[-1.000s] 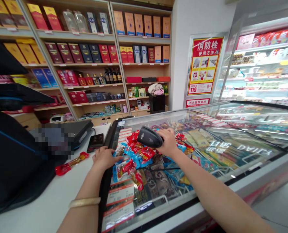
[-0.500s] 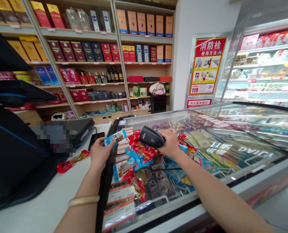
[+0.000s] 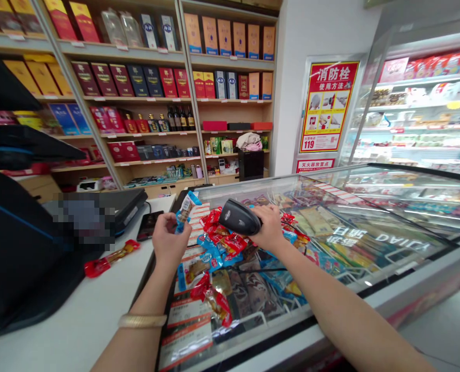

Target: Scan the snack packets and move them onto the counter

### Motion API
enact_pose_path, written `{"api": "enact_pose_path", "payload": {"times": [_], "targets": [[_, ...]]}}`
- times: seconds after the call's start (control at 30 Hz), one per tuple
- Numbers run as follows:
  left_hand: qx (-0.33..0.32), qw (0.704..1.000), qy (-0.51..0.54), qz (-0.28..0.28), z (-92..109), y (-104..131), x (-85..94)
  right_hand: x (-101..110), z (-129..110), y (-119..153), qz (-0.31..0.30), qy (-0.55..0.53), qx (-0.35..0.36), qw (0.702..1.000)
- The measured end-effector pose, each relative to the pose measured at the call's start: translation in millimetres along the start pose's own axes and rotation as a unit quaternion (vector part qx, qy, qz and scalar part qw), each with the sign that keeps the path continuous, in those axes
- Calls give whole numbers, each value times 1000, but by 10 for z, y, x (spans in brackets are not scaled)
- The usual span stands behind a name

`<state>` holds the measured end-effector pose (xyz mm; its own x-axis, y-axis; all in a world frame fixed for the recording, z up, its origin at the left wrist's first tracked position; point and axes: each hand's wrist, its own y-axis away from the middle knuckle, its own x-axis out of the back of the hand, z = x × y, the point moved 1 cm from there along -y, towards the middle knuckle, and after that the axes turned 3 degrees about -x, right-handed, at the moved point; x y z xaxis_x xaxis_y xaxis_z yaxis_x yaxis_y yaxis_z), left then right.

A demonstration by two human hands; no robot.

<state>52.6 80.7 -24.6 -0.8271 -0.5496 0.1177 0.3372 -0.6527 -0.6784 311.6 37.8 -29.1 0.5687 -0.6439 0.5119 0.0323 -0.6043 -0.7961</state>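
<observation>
My left hand pinches a small blue snack packet over the left edge of the glass-topped freezer, its label side tilted upward. In my right hand is a black barcode scanner, its head pointing left toward the packet. Below the scanner lies a pile of red and blue snack packets on the glass. A red packet lies nearer to me, beside a blue one. Another red packet rests on the white counter, left of my left hand.
A black phone and a black device sit on the counter. A dark monitor stand rises at the left. The freezer's rim crosses the front; its glass bears paper price strips. Stocked shelves stand behind.
My left hand has turned the blue packet from lying nearly level to slanting upright. The scanner has barely moved, and the view has shifted slightly.
</observation>
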Motion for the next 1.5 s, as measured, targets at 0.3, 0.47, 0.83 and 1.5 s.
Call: {"api": "enact_pose_path", "payload": {"times": [0.3, 0.47, 0.83, 1.5], "targets": [[-80, 993, -18, -83, 113, 150, -114, -10, -48, -4, -28, -12, -4, 1000], [-72, 994, -21, -85, 117, 147, -108, -15, -46, -7, -41, 9, -6, 999], [-99, 991, -33, -84, 122, 155, -104, -32, -34, -7, -49, 11, -14, 999], [-111, 991, -47, -67, 76, 109, -54, -12, -20, 14, -35, 3, -5, 999]]}}
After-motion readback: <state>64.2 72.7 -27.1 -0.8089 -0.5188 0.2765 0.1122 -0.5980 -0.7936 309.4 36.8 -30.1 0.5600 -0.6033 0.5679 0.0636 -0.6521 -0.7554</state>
